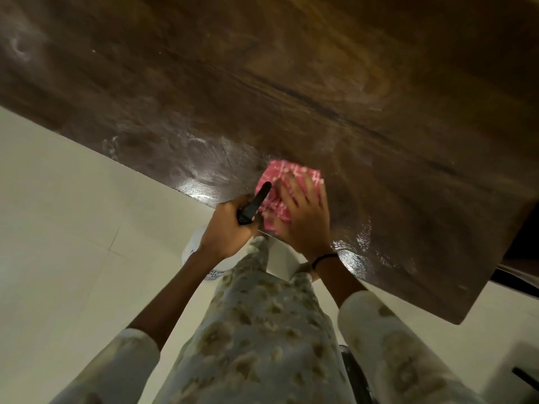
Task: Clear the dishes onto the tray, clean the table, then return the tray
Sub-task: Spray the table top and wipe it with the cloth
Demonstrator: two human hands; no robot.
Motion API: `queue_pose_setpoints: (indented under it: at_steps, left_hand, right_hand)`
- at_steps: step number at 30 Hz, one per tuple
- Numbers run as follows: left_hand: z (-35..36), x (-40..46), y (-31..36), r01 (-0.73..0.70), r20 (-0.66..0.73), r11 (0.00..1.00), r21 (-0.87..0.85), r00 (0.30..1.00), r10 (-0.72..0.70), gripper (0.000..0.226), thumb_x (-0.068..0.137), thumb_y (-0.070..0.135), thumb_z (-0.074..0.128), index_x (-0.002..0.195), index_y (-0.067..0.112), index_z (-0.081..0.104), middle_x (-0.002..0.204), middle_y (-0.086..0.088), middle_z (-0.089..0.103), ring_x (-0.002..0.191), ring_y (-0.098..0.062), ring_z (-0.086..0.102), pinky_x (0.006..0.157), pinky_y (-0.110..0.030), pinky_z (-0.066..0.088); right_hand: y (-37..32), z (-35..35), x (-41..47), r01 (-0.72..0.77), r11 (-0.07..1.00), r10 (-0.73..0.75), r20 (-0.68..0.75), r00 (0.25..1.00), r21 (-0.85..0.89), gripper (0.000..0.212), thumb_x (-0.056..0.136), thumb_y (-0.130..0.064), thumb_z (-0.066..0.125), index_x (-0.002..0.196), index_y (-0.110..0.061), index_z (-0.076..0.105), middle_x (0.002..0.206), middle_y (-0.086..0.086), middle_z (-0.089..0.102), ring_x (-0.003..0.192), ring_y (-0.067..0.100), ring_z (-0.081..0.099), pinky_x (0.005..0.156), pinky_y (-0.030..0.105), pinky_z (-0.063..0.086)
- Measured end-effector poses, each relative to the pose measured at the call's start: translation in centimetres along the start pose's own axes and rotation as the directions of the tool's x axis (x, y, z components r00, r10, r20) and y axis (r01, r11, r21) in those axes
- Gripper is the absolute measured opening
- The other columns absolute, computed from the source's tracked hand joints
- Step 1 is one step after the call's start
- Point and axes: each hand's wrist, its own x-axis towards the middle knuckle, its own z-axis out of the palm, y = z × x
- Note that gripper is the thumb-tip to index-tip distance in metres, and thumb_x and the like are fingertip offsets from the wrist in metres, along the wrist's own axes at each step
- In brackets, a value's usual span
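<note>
Right hand [303, 217] presses pink cloth [291, 182] flat on wet table [262, 83]; left hand [227, 228] grips spray bottle [253, 207].

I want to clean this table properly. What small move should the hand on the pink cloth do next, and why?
Probably slide the pink cloth under the right hand away from the near edge, toward the far part of the wooden table. Wet streaks shine only around the cloth, while hazy smears show farther away. The left hand holds the spray bottle.

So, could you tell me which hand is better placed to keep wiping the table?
Right hand: it lies flat on the pink cloth on the wooden table. The left hand grips a spray bottle.
</note>
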Motion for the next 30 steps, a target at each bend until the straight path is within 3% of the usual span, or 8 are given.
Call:
queue_pose_setpoints:
  at_steps: [3, 5, 8, 12, 17, 22, 26, 30]
  left_hand:
    - [-0.5, 0.3, 0.9, -0.033, 0.02, 0.999, -0.004, 0.999, 0.033, 0.01, 0.066, 0.025, 0.06, 0.064, 0.034, 0.055, 0.061, -0.006, 0.06, 0.055, -0.027, 0.048, 0.057, -0.04, 0.043]
    - [-0.6, 0.9, 1.1, -0.033, 0.038, 0.999, 0.003, 0.999, 0.033, 0.009, 0.066, 0.022, 0.059, 0.072, 0.028, 0.057, 0.068, -0.013, 0.065, 0.064, -0.036, 0.057, 0.063, -0.046, 0.049]
    - [-0.4, 2.1, 1.5, -0.054, 0.096, 0.996, 0.076, 0.994, 0.046, 0.025, 0.067, 0.016, 0.057, 0.091, 0.018, 0.065, 0.076, -0.013, 0.07, 0.07, -0.033, 0.064, 0.067, -0.044, 0.052]
    - [0.4, 4.0, 3.5, -0.085, 0.203, 0.99, 0.115, 0.977, 0.06, 0.025, 0.068, 0.018, 0.058, 0.092, 0.017, 0.065, 0.084, -0.009, 0.07, 0.077, -0.027, 0.065, 0.068, -0.037, 0.053]
    - [2.0, 6.0, 6.8, -0.133, 0.195, 0.977, 0.165, 0.976, 0.1, 0.018, 0.079, 0.007, 0.06, 0.096, 0.01, 0.065, 0.065, 0.004, 0.052, 0.072, -0.028, 0.058, 0.066, -0.029, 0.043]
    - [2.8, 7.6, 8.3, -0.152, 0.249, 0.971, 0.183, 0.963, 0.104, 0.008, 0.08, 0.008, 0.06, 0.087, 0.005, 0.062, 0.066, -0.002, 0.054, 0.071, -0.029, 0.06, 0.067, -0.031, 0.046]
    - [2.6, 8.5, 8.9, -0.162, 0.267, 0.965, 0.208, 0.958, 0.103, 0.003, 0.077, 0.007, 0.059, 0.079, 0.009, 0.057, 0.059, 0.003, 0.049, 0.056, -0.016, 0.05, 0.059, -0.028, 0.038]
    - [1.7, 9.1, 8.8, -0.148, 0.217, 0.966, 0.213, 0.971, 0.101, 0.022, 0.078, 0.007, 0.062, 0.064, 0.015, 0.047, 0.059, 0.002, 0.045, 0.063, -0.025, 0.052, 0.062, -0.032, 0.042]
  right_hand:
    - [0.2, 0.7, -2.8, 0.146, 0.989, -0.146, -0.013, 0.989, 0.025, 0.071, 0.083, -0.069, 0.049, 0.139, -0.025, 0.046, 0.149, 0.004, 0.041, 0.141, 0.028, 0.026, 0.116, 0.054, 0.02]
    - [2.1, 0.7, -4.7, 0.19, 0.982, -0.19, -0.01, 0.982, -0.003, 0.069, 0.086, -0.068, 0.045, 0.141, -0.028, 0.042, 0.151, 0.001, 0.037, 0.142, 0.028, 0.026, 0.116, 0.054, 0.02]
    - [5.9, -0.2, -5.8, -0.064, 0.997, 0.064, -0.008, 0.998, -0.044, 0.071, 0.087, -0.066, 0.04, 0.147, -0.03, 0.025, 0.153, 0.002, 0.029, 0.142, 0.03, 0.025, 0.119, 0.048, 0.008]
    - [8.7, -2.2, -3.6, -0.429, 0.903, 0.427, -0.056, 0.903, -0.031, 0.071, 0.089, -0.063, 0.036, 0.149, -0.026, 0.025, 0.156, 0.004, 0.027, 0.146, 0.028, 0.016, 0.119, 0.049, 0.008]
    - [9.1, -2.4, -2.4, -0.445, 0.896, 0.442, -0.07, 0.894, -0.017, 0.071, 0.09, -0.062, 0.041, 0.149, -0.024, 0.027, 0.156, 0.004, 0.027, 0.146, 0.027, 0.017, 0.118, 0.053, 0.014]
    - [9.4, -2.5, -2.4, -0.426, 0.904, 0.422, -0.107, 0.9, -0.016, 0.07, 0.09, -0.064, 0.038, 0.148, -0.024, 0.03, 0.156, 0.003, 0.027, 0.147, 0.026, 0.017, 0.118, 0.052, 0.015]
    - [10.1, -3.1, -0.4, -0.497, 0.867, 0.497, -0.126, 0.859, 0.029, 0.074, 0.089, -0.068, 0.032, 0.148, -0.023, 0.03, 0.157, 0.004, 0.026, 0.147, 0.028, 0.016, 0.118, 0.052, 0.012]
    - [10.2, -3.9, 4.7, -0.559, 0.825, 0.564, -0.132, 0.815, 0.079, 0.076, 0.088, -0.069, 0.031, 0.149, -0.023, 0.028, 0.157, 0.006, 0.024, 0.146, 0.031, 0.015, 0.119, 0.053, 0.009]
